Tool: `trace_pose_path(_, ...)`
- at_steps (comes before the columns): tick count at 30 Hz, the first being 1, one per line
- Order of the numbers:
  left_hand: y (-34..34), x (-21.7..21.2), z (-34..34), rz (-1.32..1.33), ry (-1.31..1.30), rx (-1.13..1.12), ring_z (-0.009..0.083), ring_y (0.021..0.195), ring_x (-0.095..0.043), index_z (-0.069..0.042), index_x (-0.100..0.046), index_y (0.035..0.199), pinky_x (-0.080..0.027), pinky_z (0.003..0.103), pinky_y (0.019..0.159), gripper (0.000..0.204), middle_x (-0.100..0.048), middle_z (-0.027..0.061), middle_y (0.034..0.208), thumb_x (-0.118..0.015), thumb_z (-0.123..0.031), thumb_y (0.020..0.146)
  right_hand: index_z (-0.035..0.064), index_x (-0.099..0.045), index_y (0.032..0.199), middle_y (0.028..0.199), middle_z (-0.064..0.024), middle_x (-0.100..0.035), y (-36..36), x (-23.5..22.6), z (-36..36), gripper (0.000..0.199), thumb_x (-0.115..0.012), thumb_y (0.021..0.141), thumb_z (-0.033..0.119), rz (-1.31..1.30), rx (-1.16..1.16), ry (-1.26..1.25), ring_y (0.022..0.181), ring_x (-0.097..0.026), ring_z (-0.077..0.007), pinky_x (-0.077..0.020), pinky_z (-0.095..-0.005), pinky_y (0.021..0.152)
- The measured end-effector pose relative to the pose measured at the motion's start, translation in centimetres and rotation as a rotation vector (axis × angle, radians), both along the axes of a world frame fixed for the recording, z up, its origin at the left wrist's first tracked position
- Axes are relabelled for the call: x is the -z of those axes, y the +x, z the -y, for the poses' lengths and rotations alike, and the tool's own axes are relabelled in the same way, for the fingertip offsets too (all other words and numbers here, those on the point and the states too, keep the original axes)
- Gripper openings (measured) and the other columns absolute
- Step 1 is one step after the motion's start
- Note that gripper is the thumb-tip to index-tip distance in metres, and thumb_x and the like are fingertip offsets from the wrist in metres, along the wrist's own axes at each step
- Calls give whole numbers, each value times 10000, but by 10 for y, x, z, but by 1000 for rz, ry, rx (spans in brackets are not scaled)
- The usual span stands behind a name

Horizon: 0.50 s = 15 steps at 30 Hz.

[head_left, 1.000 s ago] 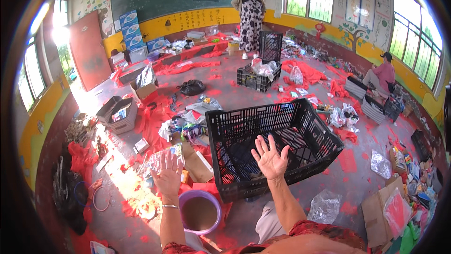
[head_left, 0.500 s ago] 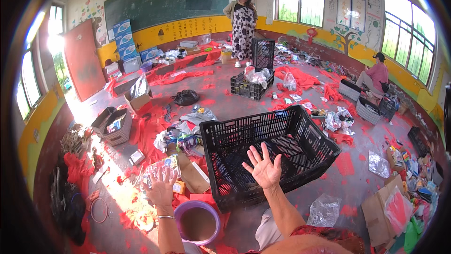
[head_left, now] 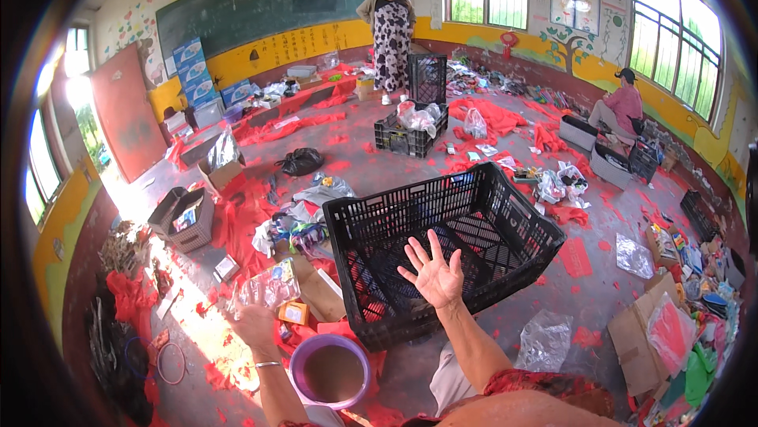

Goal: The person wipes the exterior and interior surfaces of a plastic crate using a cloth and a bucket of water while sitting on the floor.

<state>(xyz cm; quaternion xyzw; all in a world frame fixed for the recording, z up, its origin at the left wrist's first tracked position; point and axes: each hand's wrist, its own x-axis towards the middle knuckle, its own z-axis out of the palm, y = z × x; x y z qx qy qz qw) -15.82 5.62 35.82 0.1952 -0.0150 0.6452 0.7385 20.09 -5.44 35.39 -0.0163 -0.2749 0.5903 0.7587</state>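
A crumpled clear plastic bag (head_left: pixel 267 289) is gripped in the left hand (head_left: pixel 254 323) beside the large black slatted plastic crate (head_left: pixel 442 245); the right hand (head_left: pixel 433 273) is spread open, empty, over its near rim.

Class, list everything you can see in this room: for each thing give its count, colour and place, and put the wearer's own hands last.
Large crate: one, black, floor in front of the wearer, tilted.
Purple bucket: one, purple rim, brown inside, by the wearer's knees.
Far crates: two, black, mid-floor, one upright behind the other, bags in the lower.
Cardboard boxes: several, brown, left floor.
Red cloth: many scraps, red, strewn over the floor.
Chalkboard: one, dark green, far wall.
Standing person: one, black-and-white clothes, by the chalkboard.
Seated person: one, pink top, right wall.
Left hand: grips a clear plastic pack.
Right hand: empty, fingers spread, over the large crate.
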Motion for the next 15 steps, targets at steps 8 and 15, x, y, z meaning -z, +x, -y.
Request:
trace_pose_path(8,54,9,9,-574,-61,332,291,1113,-473,-127,-406,1280,-407,532,880,505,-434,106,1295,-481,-400,862,295,-87,1426,1484,-102,-68,8,0,-8,800,-460,799,625,-32,0,21,1354,-118,-238,-243,-550,1010)
trace_pose_path(15,20,13,-8,-8,-348,-12,326,1312,-219,-90,-159,1353,-262,521,1036,704,-200,185,1418,-522,-409,842,294,-101,1424,1480,-106,-86,2,2,-13,788,-459,802,618,-54,-19,-2,1352,-127,-238,-241,-551,1011)
